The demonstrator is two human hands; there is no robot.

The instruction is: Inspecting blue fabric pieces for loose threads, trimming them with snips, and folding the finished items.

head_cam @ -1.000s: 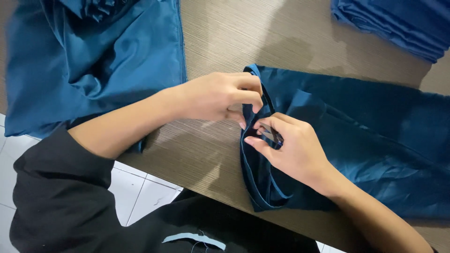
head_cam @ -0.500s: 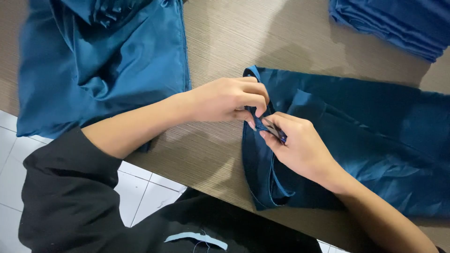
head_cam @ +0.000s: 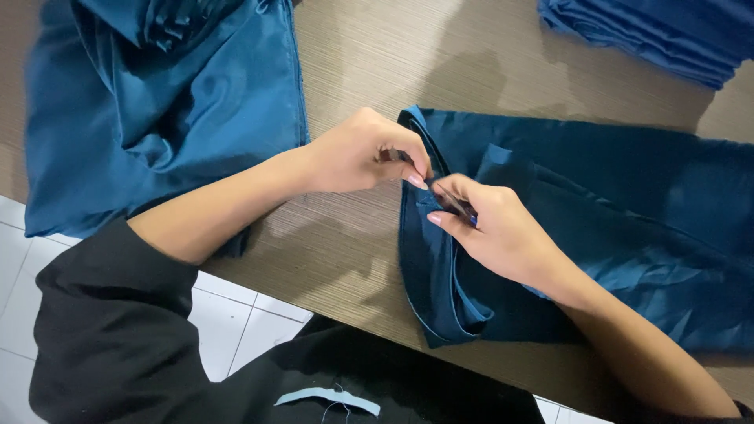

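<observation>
At the desk [head_cam: 503, 55] edge, your left hand [head_cam: 365, 153] pinches the teal garment [head_cam: 613, 212] hem taut while your right hand [head_cam: 503, 235] grips a small tool against it, steadying the seam.

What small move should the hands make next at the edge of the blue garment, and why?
Probably a short snip along the folded edge. The left hand pinches the rim of the blue garment taut, and the right hand holds a small cutting tool, seemingly a thread snip, right at that pinch on the wooden table.
</observation>
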